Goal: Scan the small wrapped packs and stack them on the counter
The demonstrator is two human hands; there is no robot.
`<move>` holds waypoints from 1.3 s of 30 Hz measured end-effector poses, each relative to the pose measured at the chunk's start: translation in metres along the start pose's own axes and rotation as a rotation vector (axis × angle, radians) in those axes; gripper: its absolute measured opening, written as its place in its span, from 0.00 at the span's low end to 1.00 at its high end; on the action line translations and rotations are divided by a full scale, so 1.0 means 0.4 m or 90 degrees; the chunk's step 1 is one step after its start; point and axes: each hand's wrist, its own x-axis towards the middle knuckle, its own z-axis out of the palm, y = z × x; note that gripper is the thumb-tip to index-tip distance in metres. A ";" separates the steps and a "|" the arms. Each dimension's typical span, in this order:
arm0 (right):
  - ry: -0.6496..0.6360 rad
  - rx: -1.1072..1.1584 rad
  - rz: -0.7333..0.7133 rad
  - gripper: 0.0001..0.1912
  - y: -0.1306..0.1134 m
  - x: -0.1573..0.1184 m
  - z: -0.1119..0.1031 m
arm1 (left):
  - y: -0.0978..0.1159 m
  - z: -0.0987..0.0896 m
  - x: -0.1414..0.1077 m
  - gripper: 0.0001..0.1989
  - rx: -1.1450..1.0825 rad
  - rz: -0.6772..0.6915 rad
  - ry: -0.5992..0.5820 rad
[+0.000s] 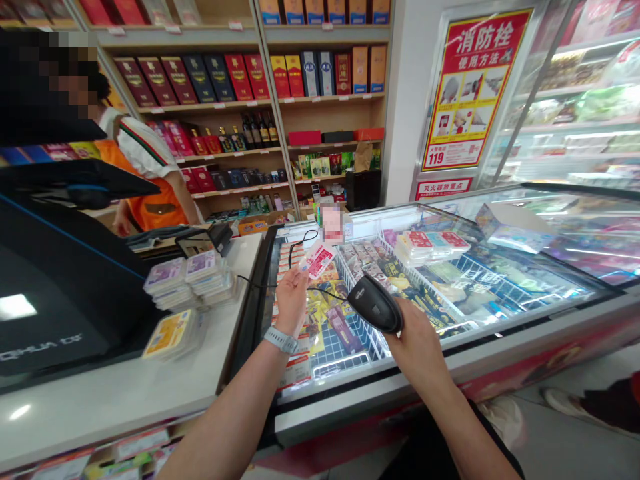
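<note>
Red-and-white printed flat pack (319, 261), thin and seemingly plastic, is near the middle of the frame, above the glass of a long white-edged freezer (350, 405). We have it only by its lower left end: the fingers of our left hand (291, 300) are closed in a narrow pinch, most of the pack standing free. Our right hand (417, 337) is wrapped round the grip of a black rounded plastic scanner (374, 303), right of centre; whether a finger presses its trigger, we cannot tell. With so small a hold, we judge that a knock from the scanner could twist the pack loose onto the glass. A thin black cord (327, 291) passes behind our left hand towards the white tabletop (115, 380) at left; pulled hard, it might snag and disturb the purple-and-white stacked flat boxes (167, 275) near that edge
</note>
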 end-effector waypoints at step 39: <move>0.000 -0.010 -0.006 0.14 -0.001 0.002 0.002 | 0.001 0.001 0.000 0.17 0.000 0.003 -0.011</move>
